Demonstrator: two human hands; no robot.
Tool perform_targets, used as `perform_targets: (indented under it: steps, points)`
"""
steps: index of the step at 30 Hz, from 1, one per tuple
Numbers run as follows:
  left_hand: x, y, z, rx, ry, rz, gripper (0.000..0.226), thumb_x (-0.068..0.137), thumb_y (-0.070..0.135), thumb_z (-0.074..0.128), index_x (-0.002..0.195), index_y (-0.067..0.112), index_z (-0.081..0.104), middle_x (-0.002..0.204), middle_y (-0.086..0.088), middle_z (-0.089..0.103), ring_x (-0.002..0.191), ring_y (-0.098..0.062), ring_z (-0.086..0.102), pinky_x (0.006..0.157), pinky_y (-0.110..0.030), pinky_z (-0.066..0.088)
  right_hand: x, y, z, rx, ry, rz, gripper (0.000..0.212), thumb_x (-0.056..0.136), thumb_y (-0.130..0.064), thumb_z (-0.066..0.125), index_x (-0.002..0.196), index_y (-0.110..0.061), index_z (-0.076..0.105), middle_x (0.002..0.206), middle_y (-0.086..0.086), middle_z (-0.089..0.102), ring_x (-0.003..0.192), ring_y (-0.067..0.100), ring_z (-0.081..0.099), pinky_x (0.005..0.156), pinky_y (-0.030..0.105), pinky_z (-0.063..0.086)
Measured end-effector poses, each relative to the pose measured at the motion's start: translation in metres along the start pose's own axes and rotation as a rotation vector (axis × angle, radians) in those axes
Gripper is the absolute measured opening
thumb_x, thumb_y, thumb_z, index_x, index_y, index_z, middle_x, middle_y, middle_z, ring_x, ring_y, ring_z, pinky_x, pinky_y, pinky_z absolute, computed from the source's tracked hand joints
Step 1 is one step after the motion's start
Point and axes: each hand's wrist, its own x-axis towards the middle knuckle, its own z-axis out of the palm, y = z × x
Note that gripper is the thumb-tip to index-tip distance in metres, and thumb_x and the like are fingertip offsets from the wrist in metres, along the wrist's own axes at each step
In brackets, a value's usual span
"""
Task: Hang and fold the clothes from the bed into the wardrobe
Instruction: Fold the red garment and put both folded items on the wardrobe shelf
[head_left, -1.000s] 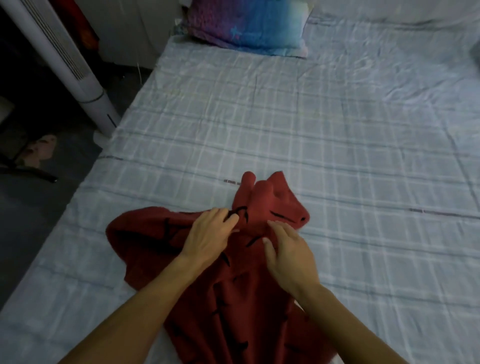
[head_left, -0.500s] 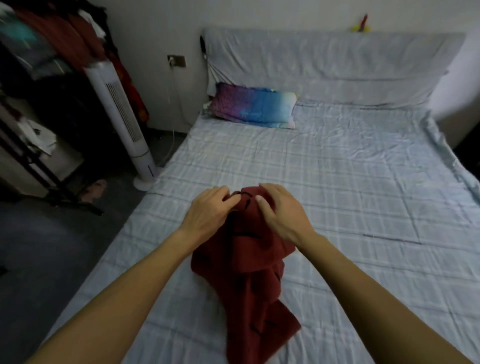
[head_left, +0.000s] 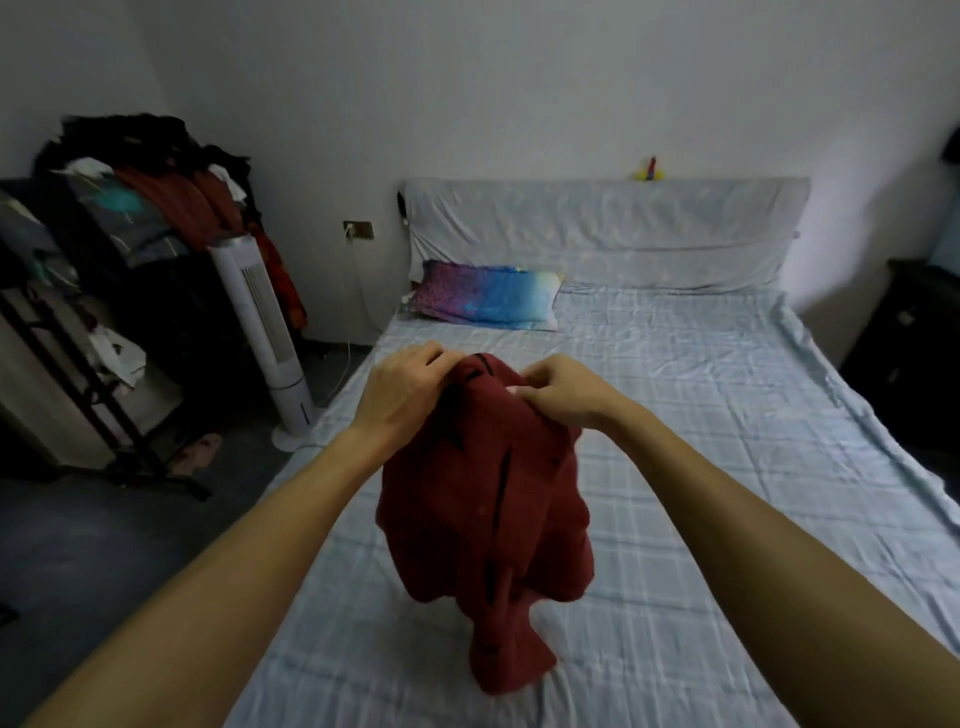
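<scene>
Over the bed, a red garment is going up

At far left, a rack (head_left: 130, 218) is sagging under heaped clothes, and a fan (head_left: 265, 332) is standing just beside the bed (head_left: 727, 426). Moving right, the left hand (head_left: 400, 395) is gripping the top edge of the garment (head_left: 483, 499), fingers curled over it. The right hand (head_left: 563, 395) is pinching the same edge close by, fingers bent tight. Between them the garment is hanging bunched, its tail trailing down to the sheet; whether it is touching, I cannot tell. Beyond the hands a pillow (head_left: 488, 301) is lying at the headboard, and a dark cabinet (head_left: 904, 364) is sitting at far right.

The bed side of the task is looking nearly done, since no other loose clothing is showing on the sheet. This piece, though, is neither folded nor hung, and no wardrobe is plainly showing.

Against a second ago, the garment is no longer lying spread flat under both hands. It is also riding higher than half a second back.
</scene>
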Motion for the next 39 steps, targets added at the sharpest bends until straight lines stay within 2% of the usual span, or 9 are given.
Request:
perform_targets:
  steps: [3, 8, 14, 18, 23, 25, 30, 34, 39]
  points:
    - [0.0, 0.002, -0.002, -0.044, -0.069, -0.068, 0.022, 0.088, 0.026, 0.053, 0.102, 0.013, 0.065, 0.087, -0.006, 0.064, 0.068, -0.029, 0.063, 0.053, -0.036, 0.048, -0.002, -0.005, -0.008, -0.185, 0.273, -0.03, 0.017, 0.088, -0.037, 0.059, 0.081, -0.026, 0.07, 0.075, -0.005, 0.065, 0.075, 0.014, 0.058, 0.066, 0.028, 0.038]
    - [0.008, 0.01, -0.001, -0.259, -0.377, -0.289, 0.023, 0.088, 0.018, 0.062, 0.11, 0.02, 0.057, 0.102, -0.002, 0.064, 0.09, -0.025, 0.061, 0.073, -0.038, 0.049, -0.004, -0.023, -0.025, -0.304, 0.566, -0.056, 0.02, 0.086, -0.034, 0.056, 0.101, -0.034, 0.071, 0.1, -0.003, 0.071, 0.095, 0.025, 0.063, 0.075, 0.035, 0.047]
    - [0.038, 0.02, -0.004, -0.56, -0.334, -0.409, 0.045, 0.081, 0.026, 0.071, 0.123, 0.022, 0.054, 0.1, 0.003, 0.059, 0.084, -0.014, 0.059, 0.078, -0.03, 0.048, -0.001, -0.044, -0.046, -0.314, 0.682, -0.064, 0.022, 0.088, -0.033, 0.056, 0.104, -0.03, 0.071, 0.107, 0.0, 0.07, 0.101, 0.027, 0.062, 0.079, 0.036, 0.048]
    - [0.041, 0.048, 0.008, -0.726, -0.496, -0.317, 0.066, 0.076, 0.04, 0.075, 0.133, 0.027, 0.044, 0.115, 0.002, 0.055, 0.098, -0.013, 0.056, 0.083, -0.028, 0.046, -0.008, -0.034, -0.047, -0.294, 0.711, 0.002, 0.022, 0.088, -0.032, 0.057, 0.103, -0.029, 0.072, 0.107, -0.001, 0.071, 0.101, 0.025, 0.062, 0.079, 0.034, 0.046]
    - [0.015, 0.088, 0.043, -0.926, -0.646, -0.406, 0.09, 0.067, 0.05, 0.079, 0.14, 0.029, 0.032, 0.125, 0.01, 0.052, 0.108, -0.009, 0.052, 0.088, -0.025, 0.042, -0.02, -0.042, -0.066, -0.226, 0.831, 0.0, 0.023, 0.087, -0.033, 0.059, 0.105, -0.029, 0.072, 0.108, -0.003, 0.071, 0.103, 0.02, 0.062, 0.083, 0.03, 0.046]
    - [0.004, 0.1, 0.062, -0.894, -0.623, -0.51, 0.082, 0.07, 0.046, 0.078, 0.137, 0.027, 0.036, 0.119, 0.008, 0.056, 0.104, -0.013, 0.054, 0.087, -0.027, 0.043, -0.026, -0.043, -0.073, -0.225, 0.859, -0.025, 0.023, 0.086, -0.034, 0.059, 0.105, -0.028, 0.072, 0.109, -0.003, 0.071, 0.104, 0.018, 0.062, 0.086, 0.03, 0.047]
    - [0.001, 0.113, 0.084, -0.755, -0.509, -0.647, 0.017, 0.088, 0.023, 0.058, 0.099, 0.016, 0.068, 0.097, -0.011, 0.07, 0.089, -0.03, 0.065, 0.07, -0.032, 0.049, -0.048, -0.012, -0.078, -0.31, 0.932, 0.078, 0.026, 0.088, -0.034, 0.056, 0.104, -0.023, 0.073, 0.109, 0.0, 0.07, 0.103, 0.022, 0.062, 0.088, 0.032, 0.046]
    - [0.003, 0.122, 0.087, -0.678, -0.56, -0.652, 0.028, 0.078, 0.005, 0.047, 0.097, 0.01, 0.067, 0.092, -0.013, 0.068, 0.084, -0.031, 0.065, 0.071, -0.037, 0.054, -0.062, 0.026, -0.064, -0.381, 0.947, 0.215, 0.029, 0.087, -0.027, 0.052, 0.111, -0.019, 0.067, 0.114, 0.005, 0.065, 0.108, 0.025, 0.057, 0.094, 0.037, 0.041]
    - [0.025, 0.128, 0.092, -0.645, -0.555, -0.819, 0.024, 0.079, 0.009, 0.049, 0.096, 0.002, 0.065, 0.097, -0.016, 0.065, 0.086, -0.031, 0.062, 0.066, -0.032, 0.047, -0.075, 0.051, -0.007, -0.36, 0.898, 0.054, 0.037, 0.08, -0.016, 0.054, 0.116, -0.013, 0.063, 0.112, 0.01, 0.061, 0.107, 0.028, 0.055, 0.096, 0.038, 0.041]
